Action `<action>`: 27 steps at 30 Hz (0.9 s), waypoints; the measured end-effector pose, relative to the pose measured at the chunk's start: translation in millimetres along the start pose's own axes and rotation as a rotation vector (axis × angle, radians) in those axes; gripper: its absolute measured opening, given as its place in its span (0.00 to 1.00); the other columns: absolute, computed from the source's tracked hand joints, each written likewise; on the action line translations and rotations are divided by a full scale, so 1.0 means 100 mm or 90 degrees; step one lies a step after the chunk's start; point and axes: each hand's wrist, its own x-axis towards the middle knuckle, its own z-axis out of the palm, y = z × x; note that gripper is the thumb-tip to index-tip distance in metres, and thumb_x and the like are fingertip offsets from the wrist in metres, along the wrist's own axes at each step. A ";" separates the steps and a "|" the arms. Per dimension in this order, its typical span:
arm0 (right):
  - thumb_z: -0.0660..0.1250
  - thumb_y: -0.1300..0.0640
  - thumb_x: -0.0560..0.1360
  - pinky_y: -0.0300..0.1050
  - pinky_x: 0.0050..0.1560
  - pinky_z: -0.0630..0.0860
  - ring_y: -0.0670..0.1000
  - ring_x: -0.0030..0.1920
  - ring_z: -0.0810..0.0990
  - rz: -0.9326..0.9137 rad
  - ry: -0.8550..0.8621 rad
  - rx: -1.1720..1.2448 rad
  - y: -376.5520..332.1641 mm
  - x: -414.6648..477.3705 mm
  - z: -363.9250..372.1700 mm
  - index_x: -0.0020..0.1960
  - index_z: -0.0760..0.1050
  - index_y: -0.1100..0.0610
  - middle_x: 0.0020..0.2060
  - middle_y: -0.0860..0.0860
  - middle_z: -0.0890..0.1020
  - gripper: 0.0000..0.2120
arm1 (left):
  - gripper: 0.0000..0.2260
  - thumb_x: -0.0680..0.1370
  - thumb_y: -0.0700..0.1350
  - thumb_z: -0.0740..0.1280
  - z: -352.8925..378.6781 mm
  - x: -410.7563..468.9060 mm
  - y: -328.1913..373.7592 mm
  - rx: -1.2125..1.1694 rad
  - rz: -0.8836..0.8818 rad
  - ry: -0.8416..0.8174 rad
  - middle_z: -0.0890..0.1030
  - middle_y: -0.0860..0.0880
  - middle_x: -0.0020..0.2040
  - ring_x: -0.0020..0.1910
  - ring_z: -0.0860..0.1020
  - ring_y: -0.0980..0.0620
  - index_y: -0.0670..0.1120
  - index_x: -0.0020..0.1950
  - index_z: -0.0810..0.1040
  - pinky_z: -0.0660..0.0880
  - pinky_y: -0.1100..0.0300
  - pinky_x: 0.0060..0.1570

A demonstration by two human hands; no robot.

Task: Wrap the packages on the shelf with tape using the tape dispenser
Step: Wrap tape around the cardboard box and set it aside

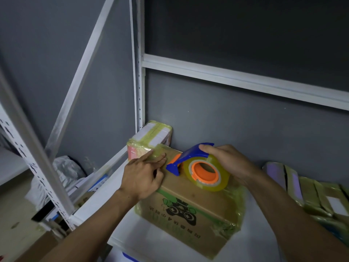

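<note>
A brown cardboard box point(190, 210) with a green and black game-controller print lies on the white shelf point(151, 241), its edges covered in yellowish tape. My right hand point(228, 163) grips a blue and orange tape dispenser point(196, 165) with a roll of clear yellowish tape, set on the box's top far end. My left hand point(145, 176) lies on the box's far left corner, fingers straight, pressing the tape down just left of the dispenser's blue nose.
A white and pink taped package point(151, 138) stands behind the box in the shelf's back left corner. Several taped packages point(311, 193) lie at the right. White shelf posts point(139, 72) and a cross beam point(245, 80) frame the bay. Bags and boxes point(66, 174) sit lower left.
</note>
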 end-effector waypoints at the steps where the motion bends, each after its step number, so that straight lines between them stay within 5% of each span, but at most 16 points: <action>1: 0.73 0.30 0.60 0.47 0.44 0.82 0.54 0.39 0.88 0.000 0.003 0.002 -0.01 -0.01 0.00 0.45 0.87 0.57 0.40 0.55 0.89 0.31 | 0.27 0.77 0.58 0.47 0.00 0.00 0.00 0.005 -0.002 0.006 0.71 0.69 0.70 0.78 0.62 0.59 0.64 0.71 0.75 0.72 0.56 0.62; 7: 0.76 0.38 0.70 0.53 0.51 0.82 0.56 0.40 0.88 0.019 0.044 -0.017 -0.10 -0.10 -0.28 0.46 0.86 0.64 0.41 0.58 0.88 0.27 | 0.24 0.77 0.58 0.50 0.03 0.02 -0.02 0.013 -0.013 0.024 0.73 0.72 0.67 0.76 0.63 0.61 0.66 0.67 0.78 0.75 0.60 0.57; 11: 0.74 0.42 0.75 0.60 0.60 0.81 0.65 0.51 0.87 0.049 0.047 -0.014 -0.07 -0.20 -0.43 0.50 0.86 0.65 0.45 0.62 0.88 0.24 | 0.24 0.78 0.59 0.49 0.07 0.06 -0.03 0.014 -0.006 0.029 0.71 0.74 0.68 0.77 0.61 0.62 0.66 0.68 0.77 0.77 0.60 0.52; 15: 0.74 0.44 0.75 0.57 0.59 0.81 0.60 0.50 0.88 0.050 0.018 -0.025 -0.03 -0.20 -0.35 0.51 0.87 0.64 0.46 0.60 0.88 0.21 | 0.26 0.78 0.59 0.48 0.08 0.02 -0.04 0.004 0.021 0.037 0.71 0.71 0.69 0.77 0.63 0.59 0.63 0.69 0.77 0.77 0.59 0.50; 18: 0.75 0.44 0.75 0.53 0.56 0.82 0.56 0.45 0.88 0.050 -0.007 -0.010 -0.03 -0.16 -0.32 0.52 0.86 0.64 0.48 0.61 0.88 0.22 | 0.25 0.80 0.60 0.46 0.04 0.02 -0.11 0.007 0.041 0.025 0.70 0.70 0.70 0.79 0.60 0.58 0.63 0.71 0.75 0.74 0.56 0.61; 21: 0.74 0.42 0.75 0.60 0.64 0.79 0.62 0.55 0.87 0.062 -0.054 0.020 -0.02 -0.16 -0.21 0.55 0.87 0.62 0.50 0.61 0.88 0.23 | 0.28 0.82 0.63 0.41 -0.04 0.05 -0.26 0.003 0.056 0.009 0.70 0.68 0.71 0.81 0.54 0.57 0.63 0.72 0.73 0.63 0.50 0.73; 27: 0.75 0.36 0.70 0.60 0.63 0.80 0.61 0.53 0.88 0.049 -0.042 0.002 -0.07 -0.10 -0.07 0.52 0.88 0.59 0.46 0.58 0.89 0.26 | 0.26 0.83 0.62 0.43 -0.06 0.06 -0.26 -0.013 0.091 -0.009 0.64 0.65 0.76 0.81 0.53 0.57 0.61 0.76 0.69 0.51 0.50 0.79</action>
